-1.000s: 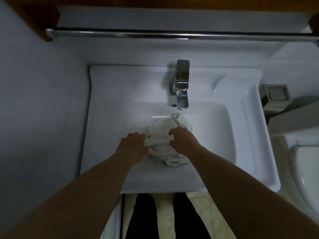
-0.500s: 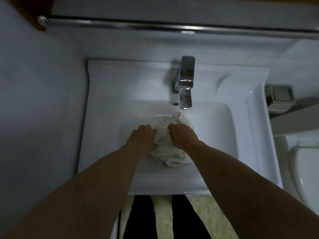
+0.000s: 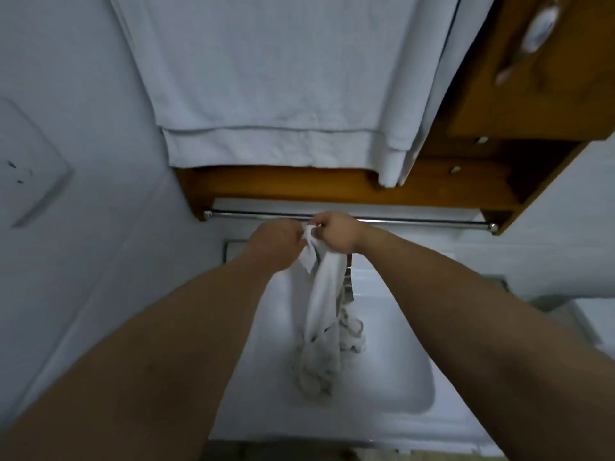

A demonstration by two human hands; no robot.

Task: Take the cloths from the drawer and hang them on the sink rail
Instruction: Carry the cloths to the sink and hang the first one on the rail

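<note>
A white cloth (image 3: 321, 304) with dark marks hangs from both my hands down into the white sink basin (image 3: 399, 377). My left hand (image 3: 276, 242) and my right hand (image 3: 339, 234) pinch its top edge close together, just below and in front of the chrome rail (image 3: 416, 221). The rail runs horizontally under a wooden shelf. The cloth's lower end rests bunched in the basin. It hides most of the tap (image 3: 348, 287) behind it.
A large white towel (image 3: 283, 84) hangs above the wooden shelf (image 3: 299, 188). A wooden cabinet (image 3: 532, 78) stands at the upper right. The wall (image 3: 66, 161) closes in on the left. A toilet edge (image 3: 589, 324) shows at the right.
Both hands have lifted the cloth from the sink basin up to the rail. The view has tilted upward, bringing the towel and the shelf into sight.
</note>
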